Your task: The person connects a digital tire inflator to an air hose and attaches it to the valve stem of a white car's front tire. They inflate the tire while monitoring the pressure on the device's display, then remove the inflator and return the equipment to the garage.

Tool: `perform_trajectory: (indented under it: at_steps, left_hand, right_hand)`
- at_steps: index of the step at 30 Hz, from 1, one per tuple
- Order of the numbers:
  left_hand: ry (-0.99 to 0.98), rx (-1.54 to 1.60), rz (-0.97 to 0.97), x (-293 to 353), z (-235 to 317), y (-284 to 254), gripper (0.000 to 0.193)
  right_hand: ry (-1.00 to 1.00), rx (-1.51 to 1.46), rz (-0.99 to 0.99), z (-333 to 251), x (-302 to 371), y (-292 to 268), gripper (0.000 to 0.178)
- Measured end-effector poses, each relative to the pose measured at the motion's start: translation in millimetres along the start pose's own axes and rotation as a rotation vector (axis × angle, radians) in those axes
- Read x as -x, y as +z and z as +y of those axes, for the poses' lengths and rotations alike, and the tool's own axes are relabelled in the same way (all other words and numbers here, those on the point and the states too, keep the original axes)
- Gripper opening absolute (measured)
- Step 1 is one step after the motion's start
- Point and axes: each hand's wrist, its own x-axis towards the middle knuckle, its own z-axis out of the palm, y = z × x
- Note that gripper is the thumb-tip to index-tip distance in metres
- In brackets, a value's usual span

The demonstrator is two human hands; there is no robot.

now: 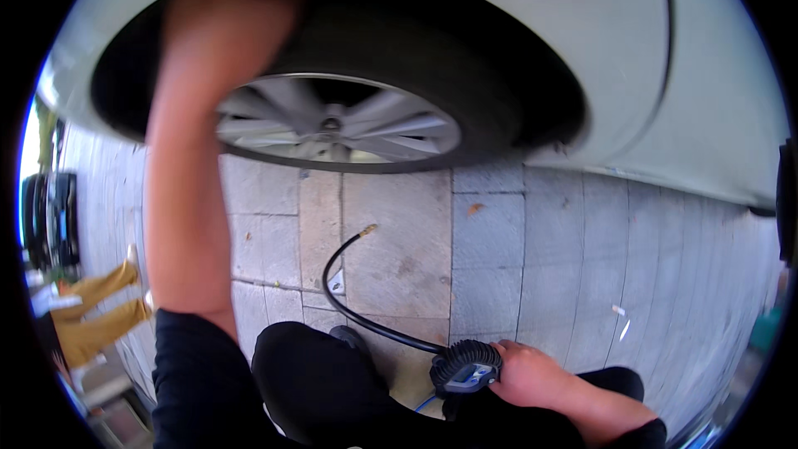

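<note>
My right hand (528, 374) is closed around a black tyre inflator gauge (467, 372) with a ribbed rubber rim and a small display, held low near my knees. From it a black hose (374, 324) curves out over the paving, ending in a brass fitting (368, 230) that is not attached to anything. My left hand (241, 12) reaches up into the dark wheel arch, over the top of the tyre (490, 91). Its fingers are blurred and lost in shadow. Below that arm shows the silver spoked wheel (366, 125).
The pale car body (615, 41) spans the top and right. Grey stone paving (490, 233) lies beneath, with a dry leaf (475, 209) and white scraps. At far left are a person in tan trousers (100, 295) and dark parked vehicles (60, 216). A thin blue line (427, 403) runs below the gauge.
</note>
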Motion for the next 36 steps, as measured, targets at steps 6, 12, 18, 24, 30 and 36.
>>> perform_trajectory:
  at_steps: [6, 12, 18, 24, 30, 36]
  left_hand:
    - [-0.667, 1.009, -0.245, -29, -11, -63, 0.029]
    - [-0.706, 1.232, 0.268, -17, 19, -35, 0.017]
    - [-0.704, 1.272, 0.458, -19, 34, -26, 0.026]
    - [-0.743, 1.534, 0.223, -33, 29, -31, 0.036]
    - [-0.585, 1.567, -0.025, -29, 13, -31, 0.043]
    - [-0.521, 1.443, -0.045, -22, 12, -34, 0.043]
  right_hand:
    - [0.008, 0.005, -0.028, -44, -25, 8, 0.041]
    - [0.042, 0.098, 0.021, -41, -61, 41, 0.044]
    - [0.034, 0.007, 0.038, -90, -90, 47, 0.043]
    - [-0.183, -0.119, -0.038, -164, -96, 44, 0.041]
    - [-0.172, -0.234, -0.08, -189, -104, 41, 0.037]
    - [-0.107, -0.13, -0.076, -196, -106, 50, 0.036]
